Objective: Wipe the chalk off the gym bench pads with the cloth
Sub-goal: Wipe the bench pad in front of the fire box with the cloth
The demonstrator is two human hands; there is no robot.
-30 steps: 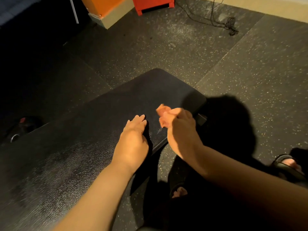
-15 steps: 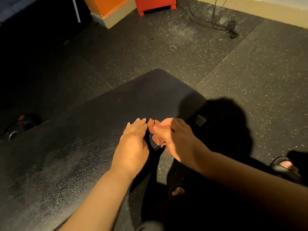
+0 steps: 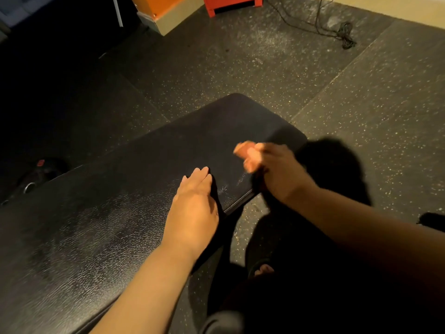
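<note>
Your left hand [image 3: 192,208] lies flat on the black bench pad [image 3: 134,189], fingers straight. Your right hand [image 3: 281,174] is bunched round the orange cloth [image 3: 248,153], blurry, over the pad's right edge; can't tell if it's touching. Faint white chalk scuffs [image 3: 224,190] sit between your 2 hands.

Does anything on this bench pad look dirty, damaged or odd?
Yes: thin white marks on the bench pad, near its edge between the left hand and the cloth. Chalk or scratches, I cannot tell.

A gym — speckled rubber floor [image 3: 265,68], padded bench [image 3: 120,201] (faintly white-streaked).
</note>
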